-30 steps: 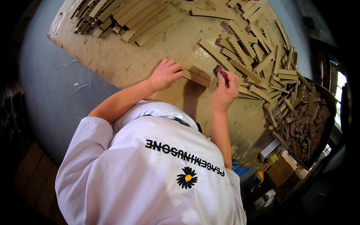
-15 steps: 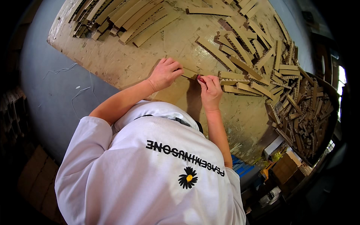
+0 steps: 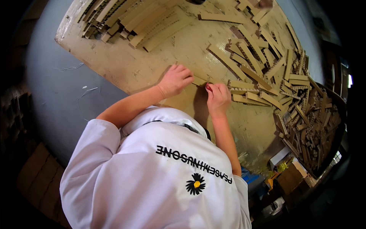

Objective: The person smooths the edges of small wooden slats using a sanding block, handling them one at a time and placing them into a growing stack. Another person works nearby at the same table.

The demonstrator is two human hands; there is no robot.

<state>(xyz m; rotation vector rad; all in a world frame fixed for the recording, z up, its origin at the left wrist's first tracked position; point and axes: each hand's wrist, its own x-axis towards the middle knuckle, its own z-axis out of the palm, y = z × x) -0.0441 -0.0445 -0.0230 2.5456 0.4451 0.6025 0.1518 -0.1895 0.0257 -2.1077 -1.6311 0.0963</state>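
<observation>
My left hand point(image 3: 176, 80) lies over the near part of the tabletop, its fingers bent and pressed together on the left end of a narrow cardboard strip point(image 3: 199, 81). To the right of it, my right hand point(image 3: 219, 100) is closed in a pinch on a small dark red object point(image 3: 208, 87). That object sits at the strip's right end; most of it is hidden by my fingers, and I cannot tell its kind. Just beyond the right hand, loose cardboard strips point(image 3: 249, 97) lie scattered in a pile.
Long cardboard strips point(image 3: 131, 23) are stacked at the far left of the tan worktable point(image 3: 141, 70). At the right, a round dark container point(image 3: 337, 126) is heaped with short cardboard pieces. Loose string point(image 3: 87, 91) lies on the grey floor. A blurred brownish shape point(image 3: 265, 4) appears at the far edge.
The whole view has shifted, so the table appears farther right and lower. Both hands keep nearly the same pose. A dark object and a brownish shape have come in at the top edge.
</observation>
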